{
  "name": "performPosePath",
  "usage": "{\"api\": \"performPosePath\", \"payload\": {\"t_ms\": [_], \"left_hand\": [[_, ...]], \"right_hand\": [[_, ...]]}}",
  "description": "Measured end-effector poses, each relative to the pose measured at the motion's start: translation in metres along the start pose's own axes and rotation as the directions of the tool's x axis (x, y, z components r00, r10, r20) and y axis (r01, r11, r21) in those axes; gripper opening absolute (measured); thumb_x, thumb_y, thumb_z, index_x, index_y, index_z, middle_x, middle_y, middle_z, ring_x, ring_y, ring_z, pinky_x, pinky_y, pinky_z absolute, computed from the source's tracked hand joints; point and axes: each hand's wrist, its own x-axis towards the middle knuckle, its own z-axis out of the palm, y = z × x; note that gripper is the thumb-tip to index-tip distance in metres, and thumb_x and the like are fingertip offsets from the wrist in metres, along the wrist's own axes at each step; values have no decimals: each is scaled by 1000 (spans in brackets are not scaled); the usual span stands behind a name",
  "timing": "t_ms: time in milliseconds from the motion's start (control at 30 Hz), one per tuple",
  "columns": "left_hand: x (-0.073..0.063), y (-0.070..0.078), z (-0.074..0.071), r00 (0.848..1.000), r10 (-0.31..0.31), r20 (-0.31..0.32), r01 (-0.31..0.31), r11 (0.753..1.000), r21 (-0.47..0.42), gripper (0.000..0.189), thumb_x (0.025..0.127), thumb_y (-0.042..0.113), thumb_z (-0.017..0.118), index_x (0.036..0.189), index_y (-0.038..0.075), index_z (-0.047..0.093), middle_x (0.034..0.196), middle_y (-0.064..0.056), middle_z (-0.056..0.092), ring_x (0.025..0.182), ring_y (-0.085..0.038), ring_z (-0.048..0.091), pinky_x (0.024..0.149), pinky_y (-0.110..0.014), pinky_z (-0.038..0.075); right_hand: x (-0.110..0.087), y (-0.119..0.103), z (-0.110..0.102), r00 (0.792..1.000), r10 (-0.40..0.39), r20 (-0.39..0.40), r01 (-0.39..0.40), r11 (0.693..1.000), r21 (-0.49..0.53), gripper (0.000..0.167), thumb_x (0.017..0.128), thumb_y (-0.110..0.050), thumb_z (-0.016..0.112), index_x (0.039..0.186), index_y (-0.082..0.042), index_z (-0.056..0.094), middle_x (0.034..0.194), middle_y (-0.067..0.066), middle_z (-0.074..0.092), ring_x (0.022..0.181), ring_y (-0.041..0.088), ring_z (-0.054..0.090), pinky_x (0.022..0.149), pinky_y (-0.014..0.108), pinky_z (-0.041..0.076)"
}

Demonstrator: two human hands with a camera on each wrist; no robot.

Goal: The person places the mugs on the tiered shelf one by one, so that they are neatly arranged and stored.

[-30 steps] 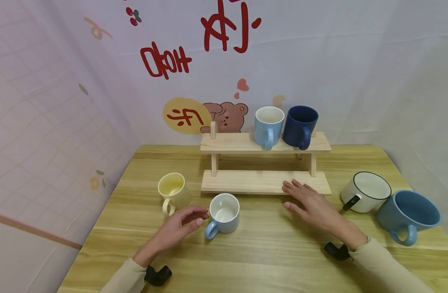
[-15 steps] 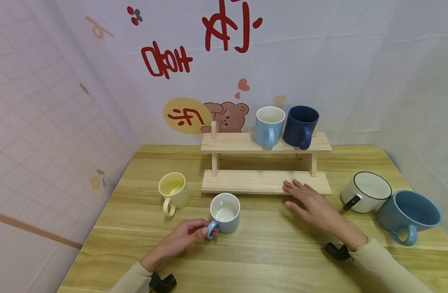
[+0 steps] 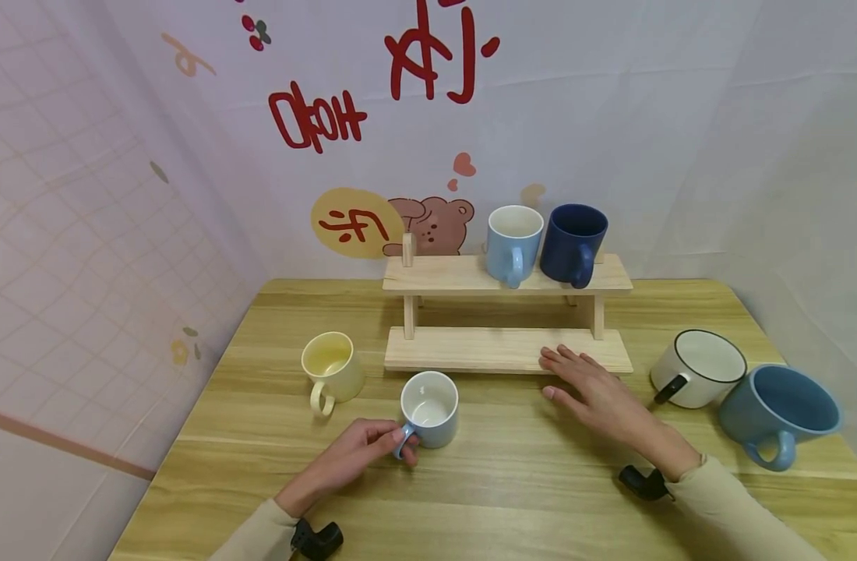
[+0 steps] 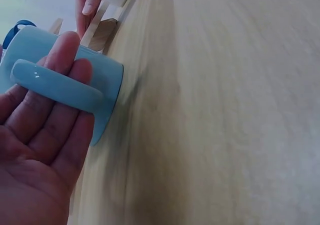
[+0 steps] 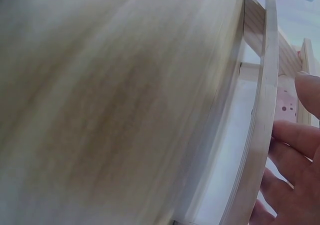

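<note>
Two hands are working at the wood-grain tabletop [image 3: 513, 491]. The left hand [image 3: 358, 454] is holding a short pale-blue mug [image 3: 439, 425] by its handle [image 4: 55, 85], fingers [image 4: 75, 140] passing through the loop; that mug is standing upright just in front of the lower shelf [image 3: 470, 351]. The right hand [image 3: 597, 393] is resting on this shelf, fingers [image 5: 295, 137] slightly apart. Above, a taller light-blue mug [image 3: 502, 253] and a navy mug [image 3: 560, 249] are sharing the upper shelf [image 3: 442, 274]. A yellow mug [image 3: 343, 378] is standing leftward; a black-rimmed white mug [image 3: 702, 386] and a large blue mug [image 3: 754, 413] are standing rightward.
</note>
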Motion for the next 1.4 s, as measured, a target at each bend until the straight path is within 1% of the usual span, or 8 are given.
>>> {"api": "performPosePath", "payload": {"t_ms": [200,333,467,667,900,1033,1167,1400], "left_hand": [[5,0,4,1000,-4,-15,4,1000,22,35,112,14,47,108,-13,69,82,-21,71,93,-23,69,91,-25,52],[5,1,6,999,11,-48,-9,998,56,34,111,13,47,99,-11,68,74,-14,67,79,-16,66,81,-26,53],[5,2,8,996,28,-88,-22,997,70,33,111,13,47,94,-8,66,72,-9,64,72,-17,64,74,-27,52],[3,5,15,986,66,-155,-55,996,73,33,112,12,46,90,-7,63,69,-8,63,69,-19,63,73,-24,52],[4,9,19,972,78,-221,-68,996,49,32,111,10,46,90,-10,61,68,-16,59,69,-17,62,69,-26,52],[6,17,20,963,84,-255,-73,996,52,33,111,11,46,86,-4,61,70,-19,58,68,-18,62,69,-26,52],[8,28,21,954,122,-275,-107,992,68,33,111,10,45,86,-1,61,70,-22,57,69,-28,62,72,-29,53],[10,44,24,936,158,-314,-143,987,68,33,112,9,41,88,-3,61,69,-19,58,70,-34,61,75,-29,53]], "right_hand": [[-1,0,0,1000,-2,0,2,1000,5,52,104,-33,64,147,-4,57,156,15,50,148,42,38,117,63,30],[-1,0,-1,1000,17,16,-17,1000,10,53,104,-35,64,148,-6,57,157,12,49,149,39,37,119,61,29],[-1,1,-1,999,37,37,-38,999,11,55,104,-37,64,149,-7,56,159,10,47,150,37,35,120,59,28],[-1,3,-1,998,45,43,-46,999,10,55,104,-38,63,150,-8,56,160,9,46,151,36,35,120,59,27],[-1,3,-1,997,55,49,-56,998,20,55,104,-37,64,150,-8,55,160,9,46,151,35,34,121,58,26],[-1,3,-1,997,53,52,-54,998,22,56,104,-37,63,151,-8,55,160,8,46,151,36,34,122,58,25],[-1,3,-1,998,45,53,-46,999,20,57,104,-38,63,151,-7,54,160,9,46,152,36,33,122,58,25],[-2,4,-1,997,35,68,-36,999,13,58,104,-37,63,152,-7,53,160,9,45,152,36,33,122,58,25]]}}
